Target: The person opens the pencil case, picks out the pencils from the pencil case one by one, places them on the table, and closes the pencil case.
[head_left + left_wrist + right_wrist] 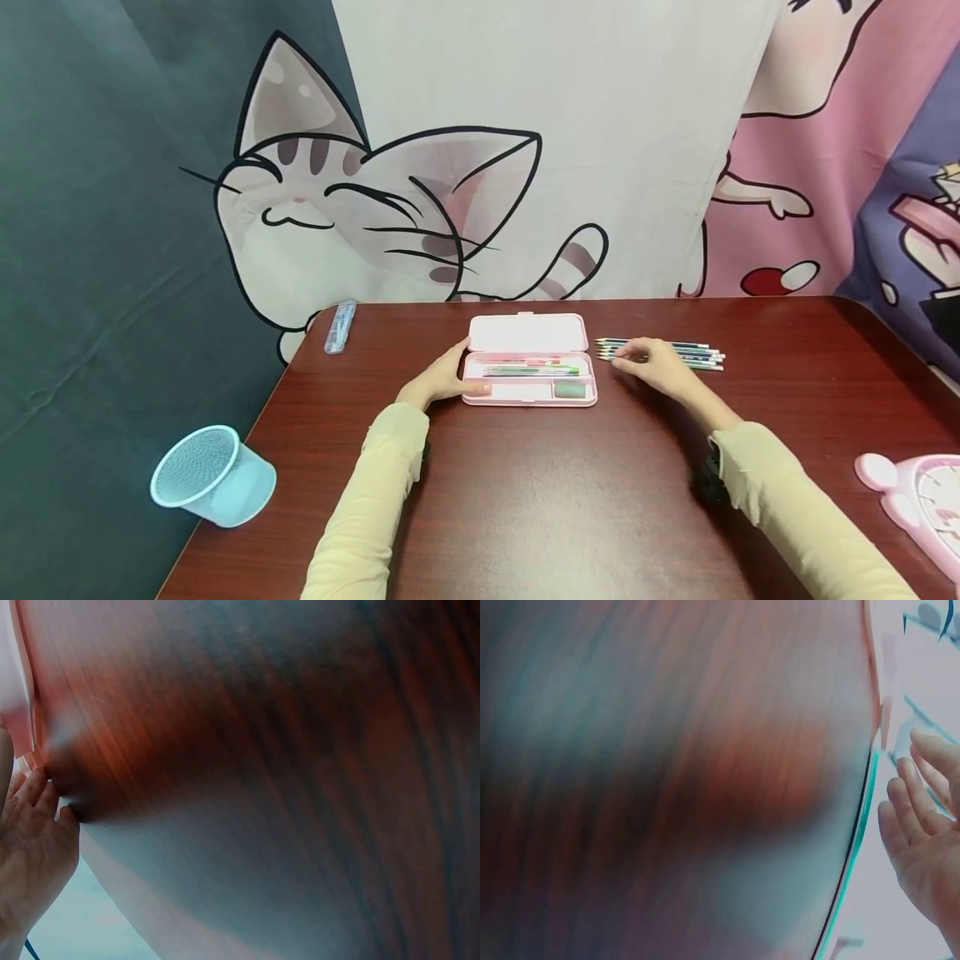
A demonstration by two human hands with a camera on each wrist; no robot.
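A pink pencil case (530, 403) lies with its lid raised back, holding several pens (528, 369) and a grey-green eraser (570, 389). My left hand (438, 379) grips its left side, thumb over the front compartment and fingers along the outer edge. In the left wrist view, that hand (34, 840) meets the case edge (28, 667). Several pencils (693, 357) lie side by side to the right of the case. Over their pointed ends is my right hand (660, 367), thumb and fingers parted. The right wrist view shows this hand (922, 832) with nothing between its fingers.
A light-blue mesh pen holder (238, 487) stands at the table's left edge. Near the far left corner lies a small blue clear case (341, 327). A pink clock (911, 500) is at the right. The brown table (562, 500) ends before a cartoon-printed curtain (637, 167).
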